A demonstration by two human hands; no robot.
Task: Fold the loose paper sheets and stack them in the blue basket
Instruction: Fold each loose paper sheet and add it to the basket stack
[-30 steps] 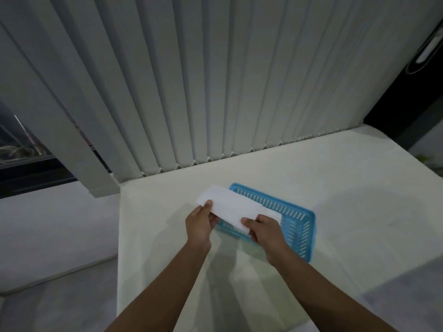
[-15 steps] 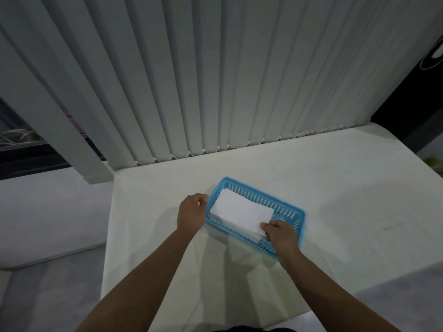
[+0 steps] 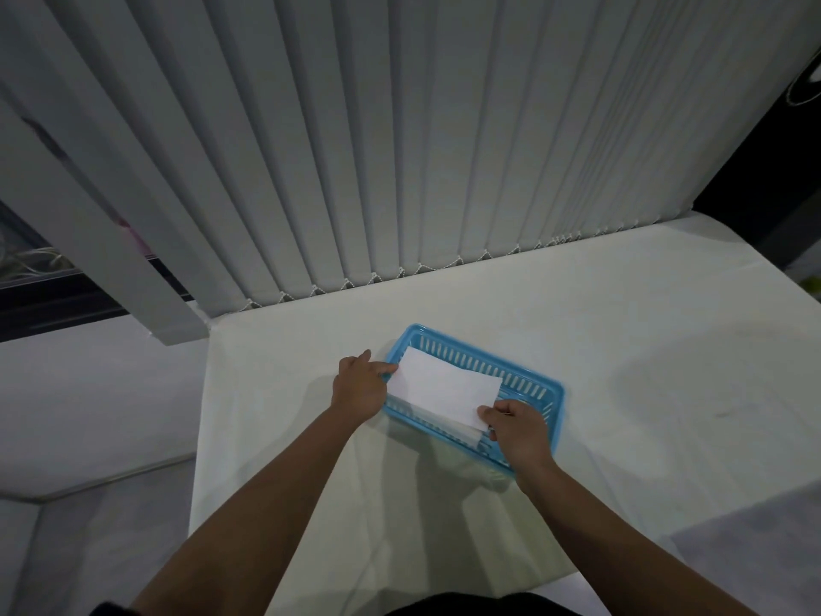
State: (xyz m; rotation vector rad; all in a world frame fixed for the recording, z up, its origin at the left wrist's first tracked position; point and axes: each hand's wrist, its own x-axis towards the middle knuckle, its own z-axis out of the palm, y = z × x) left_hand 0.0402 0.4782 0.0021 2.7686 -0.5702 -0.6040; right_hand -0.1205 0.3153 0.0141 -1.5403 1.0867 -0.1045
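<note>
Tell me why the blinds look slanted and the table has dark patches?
Head view: the wide-angle lens fans the blinds outward; the light is dim, and soft shadows fall on the table near the basket; the paper is the brightest, sharp-edged thing.

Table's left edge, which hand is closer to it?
Left. The left hand sits outside the basket, toward the table's left edge; the right hand pinches the folded paper over the basket's right end, farther away.
</note>
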